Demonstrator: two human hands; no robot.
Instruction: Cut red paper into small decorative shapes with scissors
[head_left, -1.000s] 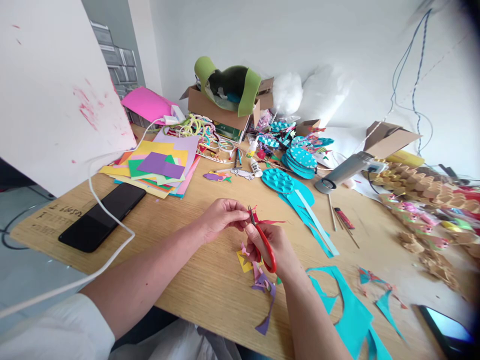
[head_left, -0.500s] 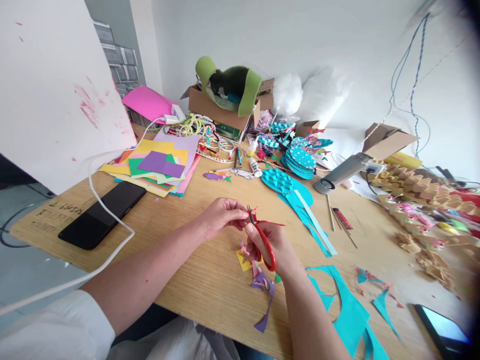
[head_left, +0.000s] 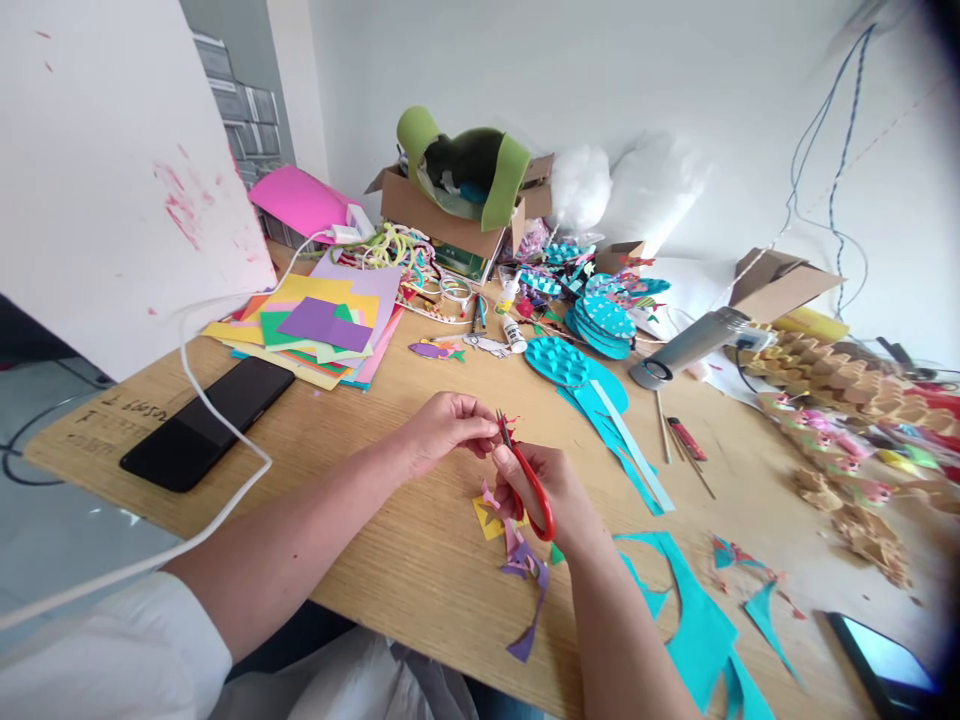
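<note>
My right hand [head_left: 556, 492] is closed round the red handles of a pair of scissors [head_left: 541, 505], whose dark blades point up and away from me. My left hand [head_left: 454, 425] pinches a small piece of red paper [head_left: 511, 428], mostly hidden by the fingers and blades. The blades lie against this piece, close to the left fingertips. Below the hands, purple paper scraps [head_left: 538, 600] and a yellow scrap with a cut-out [head_left: 487, 518] lie on the wooden table [head_left: 390, 560].
Coloured paper sheets [head_left: 322, 325] and a black phone [head_left: 206, 425] with a white cable [head_left: 225, 440] across it lie left. Turquoise offcuts [head_left: 697, 630] lie right, below a grey cylinder [head_left: 690, 348]. A paper fish [head_left: 435, 350] and small white bottle [head_left: 514, 335] stand beyond my hands.
The thin red strip that stuck out to the right behind the scissors no longer shows. Both hands keep nearly the same place, and the whole view has shifted slightly.
</note>
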